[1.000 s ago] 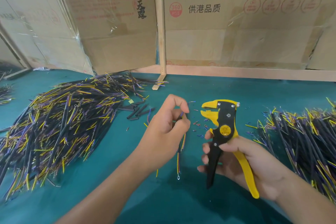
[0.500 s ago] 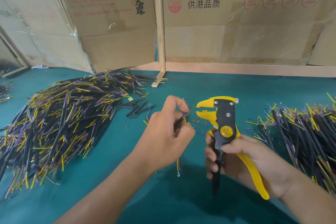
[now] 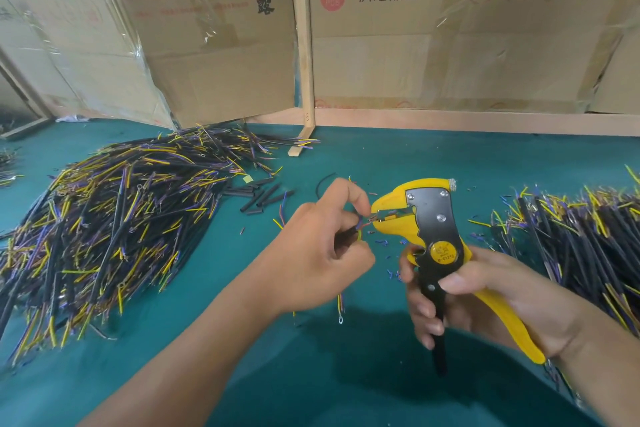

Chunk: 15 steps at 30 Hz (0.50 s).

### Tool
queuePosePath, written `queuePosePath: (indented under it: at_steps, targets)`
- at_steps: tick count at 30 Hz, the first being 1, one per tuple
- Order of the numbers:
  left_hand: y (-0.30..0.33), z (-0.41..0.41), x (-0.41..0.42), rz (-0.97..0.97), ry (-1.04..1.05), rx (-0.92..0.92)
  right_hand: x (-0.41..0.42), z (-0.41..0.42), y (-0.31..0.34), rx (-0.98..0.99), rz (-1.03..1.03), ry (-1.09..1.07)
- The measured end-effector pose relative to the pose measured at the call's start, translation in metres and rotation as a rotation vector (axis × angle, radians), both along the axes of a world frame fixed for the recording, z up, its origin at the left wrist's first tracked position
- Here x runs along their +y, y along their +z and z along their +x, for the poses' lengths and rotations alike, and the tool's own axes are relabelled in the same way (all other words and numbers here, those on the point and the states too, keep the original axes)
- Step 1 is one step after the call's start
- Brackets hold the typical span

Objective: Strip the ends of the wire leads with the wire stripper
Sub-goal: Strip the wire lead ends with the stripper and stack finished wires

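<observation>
Both hands grip: left hand (image 3: 311,253) pinches wire lead (image 3: 360,224), right hand (image 3: 485,295) clasps wire stripper (image 3: 433,218)

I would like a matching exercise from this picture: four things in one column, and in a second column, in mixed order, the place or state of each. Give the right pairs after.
Things
1. wire stripper
2. wire lead
3. large wire pile
4. black tube pieces

Places or states
A. loose on the green mat, beside the big heap
B. pinched in the left hand, tip at the tool's mouth
C. heaped on the mat at the left
D. gripped by its handles in the right hand

Pairs: 1-D, 2-B, 3-C, 4-A
</observation>
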<state>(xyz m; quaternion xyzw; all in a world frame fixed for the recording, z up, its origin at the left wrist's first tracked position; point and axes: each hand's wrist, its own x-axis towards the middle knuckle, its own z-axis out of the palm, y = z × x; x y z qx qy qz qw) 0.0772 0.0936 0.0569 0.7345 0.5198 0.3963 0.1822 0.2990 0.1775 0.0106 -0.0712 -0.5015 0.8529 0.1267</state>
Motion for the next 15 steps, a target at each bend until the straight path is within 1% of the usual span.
queuePosePath:
  at_steps: [7, 15]
  targets:
    - [0.001, -0.003, 0.000, -0.048, -0.041, 0.024, 0.003, 0.004, -0.002, 0.021, -0.015, 0.045]
    - [0.003, -0.008, 0.000, -0.075, -0.046, 0.038, 0.009, 0.015, 0.000, -0.043, 0.059, 0.121]
